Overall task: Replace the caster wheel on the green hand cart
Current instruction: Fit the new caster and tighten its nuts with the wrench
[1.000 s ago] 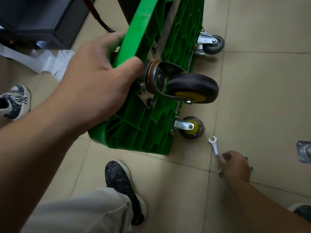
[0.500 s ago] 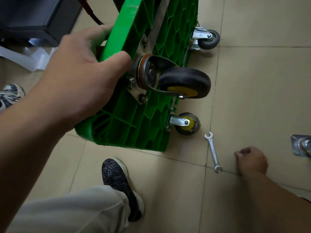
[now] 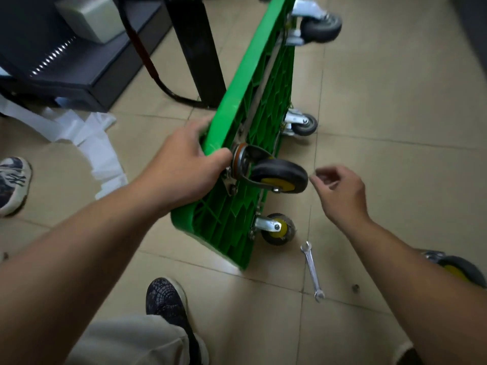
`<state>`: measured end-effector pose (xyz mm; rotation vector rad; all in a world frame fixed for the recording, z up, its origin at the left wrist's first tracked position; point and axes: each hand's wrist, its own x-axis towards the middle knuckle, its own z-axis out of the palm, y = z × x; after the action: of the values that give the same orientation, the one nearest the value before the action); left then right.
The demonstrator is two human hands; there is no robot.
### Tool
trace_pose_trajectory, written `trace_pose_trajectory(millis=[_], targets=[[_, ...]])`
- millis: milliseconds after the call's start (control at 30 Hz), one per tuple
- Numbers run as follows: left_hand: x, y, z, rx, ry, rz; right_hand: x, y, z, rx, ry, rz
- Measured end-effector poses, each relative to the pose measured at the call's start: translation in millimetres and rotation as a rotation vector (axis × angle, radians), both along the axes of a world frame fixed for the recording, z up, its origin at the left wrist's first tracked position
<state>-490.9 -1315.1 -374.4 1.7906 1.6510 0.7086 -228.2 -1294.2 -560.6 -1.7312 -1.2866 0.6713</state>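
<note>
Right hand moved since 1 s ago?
Yes. The right hand was down at the lower end of the wrench; now it is up beyond its other end, beside the black caster wheel.

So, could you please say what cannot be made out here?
Head view:
- Right hand: blurred; whether it pinches anything is unclear.
- Left hand: fingers hidden behind green hand cart.
- Loose caster: partly behind right forearm, cut by edge.
- Small dark floor piece: too small.
</note>
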Motion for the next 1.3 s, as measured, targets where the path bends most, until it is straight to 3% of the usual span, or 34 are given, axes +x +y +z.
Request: trace_pose_trajectory(millis=[167,300,533,800,867,933,1000,1100,1300], targets=[[-2.8,-20.7,10.3,-0.048,0.057,0.000,-19.8,-10.4,123.9,0.199,-0.114,0.268],[-15.2,-46.3,17.0,-0.087,0.068,-0.022,-30.2,-56.5,177.4,0.208,-0.101,0.411],[-69.9,-86.4,15.8,-0.100,0.093,-0.093,-60.9,-104.0,203.1,0.186,0.032,0.569],[-112.8,-60.1,18.5,-0.090,0.097,-0.128,-68.7,-99.6,216.1,0.288,-0.032,0.603],[-117.4,-48.3,20.7,-0.116,0.088,-0.130,-69.7,-96.2,219.5,0.164,0.245,0.606],[-117.0,-36.8,22.1,-0.111,0.123,-0.121,-77.3,-94.9,222.5,-0.192,0.849,0.618],[-114.8,-25.5,21.6,-0.064,0.217,-0.101,-84.6,-94.1,221.9,-0.436,1.240,0.560],[-114.1,-16.6,17.7,-0.022,0.322,-0.084,-91.9,-89.0,220.2,-0.508,1.366,0.536],[-109.7,-25.0,19.1,0.007,0.357,-0.107,-91.9,-91.6,226.7,-0.459,1.369,0.543]])
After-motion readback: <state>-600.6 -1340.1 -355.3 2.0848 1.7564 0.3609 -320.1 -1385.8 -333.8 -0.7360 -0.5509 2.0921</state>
